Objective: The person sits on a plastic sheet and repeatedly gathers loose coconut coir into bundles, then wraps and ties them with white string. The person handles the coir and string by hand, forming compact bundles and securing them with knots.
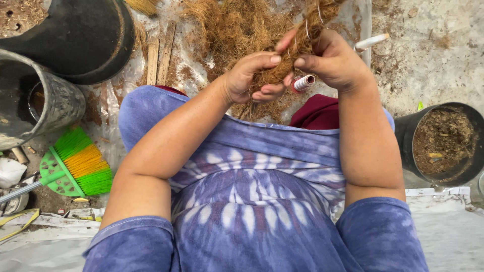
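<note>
Both my hands grip one twisted bundle of brown coconut fibre (295,50) held above my lap. My left hand (249,78) closes around its lower end, where loose strands hang down. My right hand (330,60) pinches the bundle higher up, thumb against the fibre. White thread winds around the bundle near the top. A spool of white thread with a red rim (303,83) pokes out between my two hands. A loose heap of the same brown fibre (229,25) lies on the plastic sheet beyond my hands.
A large black pot (83,38) and a grey metal bucket (38,100) stand at the left. A green and orange broom head (75,163) lies below them. A black pot of soil (443,143) sits at the right. Two wooden sticks (160,53) and a white tube (371,42) lie nearby.
</note>
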